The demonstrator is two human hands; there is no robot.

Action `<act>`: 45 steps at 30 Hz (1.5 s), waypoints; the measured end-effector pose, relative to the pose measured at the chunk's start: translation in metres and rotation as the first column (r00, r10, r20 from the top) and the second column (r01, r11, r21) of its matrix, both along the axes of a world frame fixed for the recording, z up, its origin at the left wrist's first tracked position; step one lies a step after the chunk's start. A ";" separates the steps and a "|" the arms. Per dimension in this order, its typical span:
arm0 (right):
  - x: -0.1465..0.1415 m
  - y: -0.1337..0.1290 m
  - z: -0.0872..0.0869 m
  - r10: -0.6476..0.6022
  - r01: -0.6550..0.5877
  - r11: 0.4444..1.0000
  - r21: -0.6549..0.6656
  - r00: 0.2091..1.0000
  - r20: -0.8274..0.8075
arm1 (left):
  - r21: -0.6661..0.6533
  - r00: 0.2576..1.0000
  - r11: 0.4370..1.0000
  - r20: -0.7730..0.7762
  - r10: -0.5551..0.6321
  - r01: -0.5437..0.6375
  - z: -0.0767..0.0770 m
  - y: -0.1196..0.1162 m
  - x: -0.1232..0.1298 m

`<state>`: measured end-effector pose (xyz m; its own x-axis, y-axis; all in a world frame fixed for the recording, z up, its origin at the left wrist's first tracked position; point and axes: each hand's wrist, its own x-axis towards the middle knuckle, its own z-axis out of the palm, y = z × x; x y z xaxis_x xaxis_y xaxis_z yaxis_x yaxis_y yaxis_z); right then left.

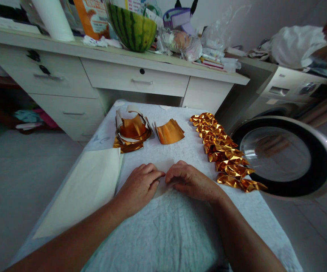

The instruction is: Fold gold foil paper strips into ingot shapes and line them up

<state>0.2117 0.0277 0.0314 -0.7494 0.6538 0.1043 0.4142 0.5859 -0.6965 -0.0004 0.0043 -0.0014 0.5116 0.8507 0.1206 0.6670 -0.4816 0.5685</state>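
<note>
Near the middle of the cloth-covered table (191,223), a small pale paper sheet (163,165) lies between my two hands. My left hand (142,185) has its thumb and fingers pinched on the sheet's left side. From the right, my right hand (190,180) curls its fingers onto the same sheet, its fingertips close to the left ones. Beyond them sit a bundle of gold foil sheets (132,130) with pale paper around it and a smaller curved gold stack (169,131). Rows of folded gold foil pieces (222,145) run along the right side.
A large cream sheet (81,189) covers the table's left part. Behind stands a white drawer desk (140,79) with a cut watermelon (133,28), a paper roll (52,19) and bags. An open washer door (284,155) is at the right.
</note>
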 end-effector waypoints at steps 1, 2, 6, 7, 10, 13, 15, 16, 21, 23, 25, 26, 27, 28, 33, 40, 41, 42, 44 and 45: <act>0.000 0.000 -0.001 -0.004 0.004 1.000 -0.003 1.000 0.008 | 0.003 1.000 1.000 -0.004 0.000 0.000 0.000 0.000 0.000; 0.000 0.000 -0.002 -0.008 0.008 1.000 -0.006 1.000 0.011 | 0.006 1.000 1.000 -0.006 -0.001 0.001 0.000 0.000 0.000; 0.002 0.000 -0.003 -0.024 0.024 0.999 -0.025 1.000 0.007 | 0.028 1.000 1.000 -0.010 0.003 -0.002 -0.002 0.002 -0.001; 0.002 0.000 -0.003 -0.027 0.028 0.999 -0.025 1.000 0.008 | 0.029 1.000 1.000 -0.009 0.003 -0.003 -0.003 0.002 -0.001; 0.004 0.001 -0.003 -0.043 0.044 0.999 -0.022 0.999 0.013 | 0.029 1.000 1.000 -0.009 0.003 -0.003 -0.004 0.002 -0.002; 0.004 0.001 -0.003 -0.050 0.051 0.998 -0.040 0.999 0.017 | 0.023 1.000 1.000 -0.007 0.003 -0.002 -0.003 0.001 -0.002; 0.003 0.000 -0.004 -0.071 0.072 0.995 -0.074 0.997 0.015 | 0.004 1.000 1.000 0.007 0.005 -0.005 -0.001 0.001 -0.001; 0.003 0.000 -0.004 -0.093 0.094 0.991 -0.095 0.996 0.016 | -0.009 1.000 1.000 0.018 0.006 -0.006 0.001 0.001 -0.001; 0.001 -0.002 -0.004 -0.208 0.214 0.959 -0.185 0.977 0.053 | -0.060 0.995 0.998 0.097 0.008 -0.002 0.008 -0.001 -0.001; 0.001 -0.002 -0.003 -0.239 0.248 0.949 -0.195 0.969 0.068 | -0.067 0.994 0.998 0.108 0.013 -0.005 0.009 -0.001 -0.002; 0.000 -0.002 -0.004 -0.260 0.269 0.945 -0.185 0.963 0.071 | -0.071 0.995 0.997 0.102 0.020 -0.013 0.009 0.000 -0.002; -0.001 -0.002 -0.005 -0.268 0.277 0.945 -0.174 0.961 0.073 | -0.072 0.995 0.997 0.097 0.027 -0.020 0.009 0.000 -0.002; -0.001 -0.002 -0.006 -0.273 0.282 0.945 -0.163 0.959 0.075 | -0.074 0.995 0.997 0.093 0.036 -0.029 0.008 0.000 -0.002; -0.002 -0.002 -0.007 -0.278 0.287 0.946 -0.152 0.957 0.079 | -0.072 0.995 0.997 0.088 0.047 -0.041 0.008 0.001 -0.002; -0.005 -0.001 -0.012 -0.313 0.321 0.940 -0.112 0.946 0.089 | -0.062 0.993 0.994 0.071 0.095 -0.091 0.004 0.002 -0.002; -0.008 -0.001 -0.013 -0.354 0.364 0.929 -0.066 0.927 0.120 | -0.060 0.986 0.988 0.071 0.149 -0.145 0.002 0.001 -0.002; -0.009 -0.001 -0.013 -0.358 0.367 0.929 -0.056 0.925 0.125 | -0.048 0.985 0.987 0.065 0.158 -0.155 0.001 0.002 -0.002; -0.010 -0.001 -0.013 -0.360 0.368 0.929 -0.046 0.924 0.130 | -0.035 0.984 0.985 0.057 0.170 -0.168 0.000 0.002 -0.002; -0.011 0.000 -0.014 -0.366 0.372 0.928 -0.025 0.921 0.137 | -0.012 0.978 0.979 0.036 0.203 -0.203 -0.002 0.002 -0.002; -0.011 0.000 -0.015 -0.369 0.375 0.927 -0.016 0.919 0.141 | -0.003 0.974 0.974 0.023 0.226 -0.226 -0.004 0.002 -0.002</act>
<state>0.2006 0.0274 0.0169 -0.4564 0.8897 -0.0130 0.6873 0.3432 -0.6402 -0.0024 0.0064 -0.0049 0.3031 0.9440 0.1303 0.7451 -0.3200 0.5852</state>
